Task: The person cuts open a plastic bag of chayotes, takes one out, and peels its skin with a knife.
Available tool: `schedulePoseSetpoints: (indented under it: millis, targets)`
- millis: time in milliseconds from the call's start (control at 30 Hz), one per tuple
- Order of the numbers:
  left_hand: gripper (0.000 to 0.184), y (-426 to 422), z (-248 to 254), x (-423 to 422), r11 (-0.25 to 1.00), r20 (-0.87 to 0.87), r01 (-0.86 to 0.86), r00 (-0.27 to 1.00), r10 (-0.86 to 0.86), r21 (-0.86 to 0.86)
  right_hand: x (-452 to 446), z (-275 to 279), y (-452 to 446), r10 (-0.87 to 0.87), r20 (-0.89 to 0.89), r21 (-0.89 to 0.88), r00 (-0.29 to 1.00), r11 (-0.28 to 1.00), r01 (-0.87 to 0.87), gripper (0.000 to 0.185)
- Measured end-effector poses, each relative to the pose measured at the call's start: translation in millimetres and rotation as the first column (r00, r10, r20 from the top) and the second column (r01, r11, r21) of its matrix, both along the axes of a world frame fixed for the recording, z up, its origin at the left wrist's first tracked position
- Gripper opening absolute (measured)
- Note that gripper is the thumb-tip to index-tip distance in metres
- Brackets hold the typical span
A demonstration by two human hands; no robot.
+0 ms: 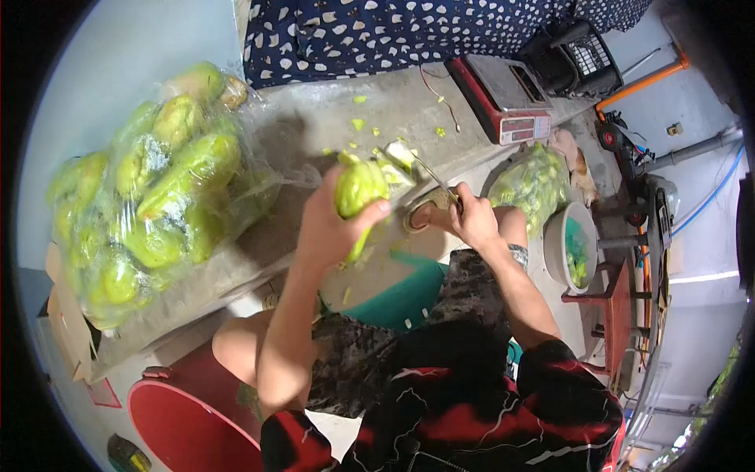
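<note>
A pale green, ribbed chayote-like fruit (362, 187) is gripped in my left hand (328, 223), above the edge of the concrete ledge. My right hand (474, 219) is closed round the handle of a knife (432, 175), whose blade points up and left toward the fruit. Blade and fruit appear apart. Behind them, cut green and white pieces (397, 163) lie on the ledge (314, 110). Below my hands, a teal basin (401, 299) rests between my legs, with a few green bits in it.
A large clear bag of green fruits (157, 189) fills the ledge's left side. A red scale (503, 98) and black basket (578, 55) stand at the back right. Another filled bag (535, 185), a white tub (554, 252) and a red stool (609, 315) are at right; a red bin (189, 409) is lower left.
</note>
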State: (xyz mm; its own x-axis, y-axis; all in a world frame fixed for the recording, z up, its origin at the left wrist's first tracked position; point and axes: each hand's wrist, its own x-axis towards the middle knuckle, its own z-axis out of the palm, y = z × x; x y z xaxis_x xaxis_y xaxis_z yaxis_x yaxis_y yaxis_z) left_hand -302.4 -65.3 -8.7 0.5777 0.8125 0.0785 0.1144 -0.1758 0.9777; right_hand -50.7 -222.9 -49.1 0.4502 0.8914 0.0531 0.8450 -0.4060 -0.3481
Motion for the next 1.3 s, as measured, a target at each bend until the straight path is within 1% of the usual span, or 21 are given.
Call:
schedulePoseSetpoints:
  millis: [33,100,133,200,233,300,367,400,433,467,533,567,600,633,700,733,767,833,900,933,1300]
  targets:
    - [0.058,3,-1,-4,1.000,-0.002,0.002,1.000,-0.002,-0.002,-3,0,-2,-0.002,-0.002,-0.002,1.000,1.000,0.002,0.024]
    - [0.056,19,-4,-18,0.903,0.481,0.083,0.865,0.145,-0.421,-9,-1,1,0.002,0.009,0.037,1.000,0.999,-0.002,0.019]
    - [0.056,25,-4,-26,0.905,0.479,0.085,0.867,0.139,-0.416,-13,2,0,-0.030,-0.025,0.018,0.999,0.999,0.030,0.020]
    - [0.049,31,-5,-41,0.698,0.692,0.404,0.699,0.183,-0.592,-21,1,-3,-0.018,-0.031,0.045,0.999,0.999,0.019,0.020]
    - [0.049,32,-9,-40,0.702,0.695,0.400,0.694,0.187,-0.589,-26,0,-4,0.002,-0.033,0.064,0.999,0.998,0.000,0.021]
    - [0.048,36,-23,-34,0.667,0.543,0.383,0.839,0.038,-0.639,-34,-2,-4,0.047,-0.042,0.107,0.998,0.993,-0.042,0.025]
    - [0.052,25,-26,-21,0.748,0.439,0.274,0.898,0.025,-0.604,-46,8,-4,0.121,-0.007,0.160,0.993,0.980,-0.118,0.028]
    - [0.053,20,-27,-13,0.911,0.273,0.110,0.962,0.003,-0.397,-49,10,-3,0.210,0.121,0.252,0.970,0.939,-0.234,0.039]
    - [0.052,12,-18,-8,0.975,0.173,0.044,0.985,-0.005,-0.217,-55,21,-2,0.204,0.120,0.250,0.972,0.941,-0.229,0.039]
    - [0.050,4,-10,-3,0.999,0.066,-0.025,0.997,0.027,-0.028,-63,35,0,0.287,0.191,0.287,0.939,0.898,-0.333,0.044]
    - [0.059,0,-17,1,0.999,0.017,-0.018,1.000,0.017,0.036,-72,47,9,0.415,0.339,0.350,0.845,0.777,-0.522,0.052]
    - [0.067,-1,-23,4,0.995,-0.031,-0.009,0.999,0.012,0.103,-76,52,11,0.414,0.339,0.350,0.845,0.778,-0.521,0.052]
    - [0.068,-3,-34,3,0.976,0.099,0.025,0.994,-0.047,0.215,-80,57,13,0.445,0.392,0.286,0.805,0.773,-0.566,0.050]
    - [0.068,-3,-44,7,0.976,0.099,0.028,0.994,-0.050,0.215,-83,59,15,0.476,0.440,0.219,0.761,0.766,-0.605,0.048]
    - [0.063,-4,-50,15,0.998,0.331,0.055,0.943,-0.041,-0.035,-89,57,22,0.466,0.480,0.255,0.743,0.736,-0.627,0.040]
    - [0.061,-7,-37,7,0.944,0.160,-0.007,0.986,-0.048,0.331,-92,60,24,0.508,0.458,0.236,0.729,0.721,-0.651,0.045]
    - [0.061,-7,-38,11,0.944,0.159,-0.009,0.986,-0.046,0.329,-95,62,26,0.549,0.435,0.218,0.713,0.704,-0.675,0.051]
    - [0.060,-8,-42,18,0.966,0.000,-0.135,0.990,0.138,0.221,-99,59,28,0.559,0.427,0.208,0.711,0.704,-0.679,0.050]
    - [0.061,-7,-46,16,0.947,-0.002,-0.121,0.992,0.127,0.298,-102,59,32,0.570,0.418,0.183,0.707,0.709,-0.681,0.049]
    - [0.062,-8,-48,14,0.930,0.016,-0.102,0.995,0.103,0.353,-104,59,35,0.523,0.506,0.157,0.686,0.726,-0.670,0.026]
    - [0.071,-7,-70,10,0.814,-0.014,-0.035,0.998,0.053,0.579,-102,59,34,0.488,0.465,0.196,0.739,0.757,-0.623,0.030]
